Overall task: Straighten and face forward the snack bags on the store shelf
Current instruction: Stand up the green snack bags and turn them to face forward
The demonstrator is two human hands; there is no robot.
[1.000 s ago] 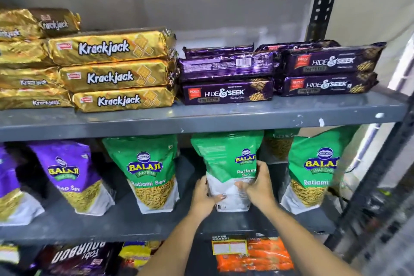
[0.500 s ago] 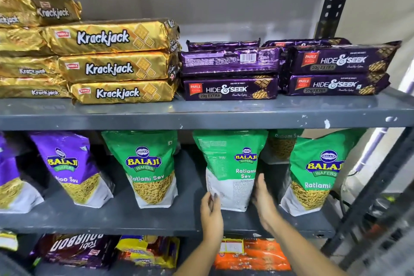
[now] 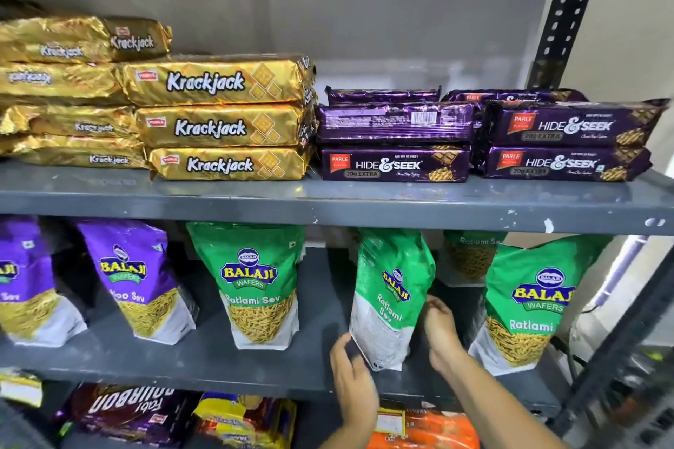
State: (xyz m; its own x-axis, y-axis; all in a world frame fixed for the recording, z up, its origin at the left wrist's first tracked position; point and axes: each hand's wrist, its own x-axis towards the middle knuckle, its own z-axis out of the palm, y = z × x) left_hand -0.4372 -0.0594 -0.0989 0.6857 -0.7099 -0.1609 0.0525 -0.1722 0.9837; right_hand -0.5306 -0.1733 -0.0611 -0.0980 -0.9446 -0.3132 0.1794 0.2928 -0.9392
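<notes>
On the middle shelf (image 3: 204, 364) a green Balaji Ratlami Sev bag (image 3: 392, 288) stands twisted, its narrow side and white back panel toward me, tilted slightly. My left hand (image 3: 350, 372) grips its lower left corner. My right hand (image 3: 439, 332) curls around its right edge, low down. Both hands are motion-blurred. A matching green bag (image 3: 255, 284) stands to the left and another (image 3: 529, 306) to the right, both with fronts facing out. Farther left, a purple Balaji bag (image 3: 135, 281) leans left.
Another purple bag (image 3: 18, 288) is cut off at the left edge. A green bag (image 3: 470, 255) sits behind. The upper shelf holds Krackjack stacks (image 3: 219, 120) and Hide & Seek packs (image 3: 394, 142). A black slotted upright (image 3: 569, 11) stands right. Biscuit packs (image 3: 127, 412) lie below.
Half a second ago both hands were off the middle green bag, open at its sides. They now hold it again, and the bag has turned edge-on and tilted.
</notes>
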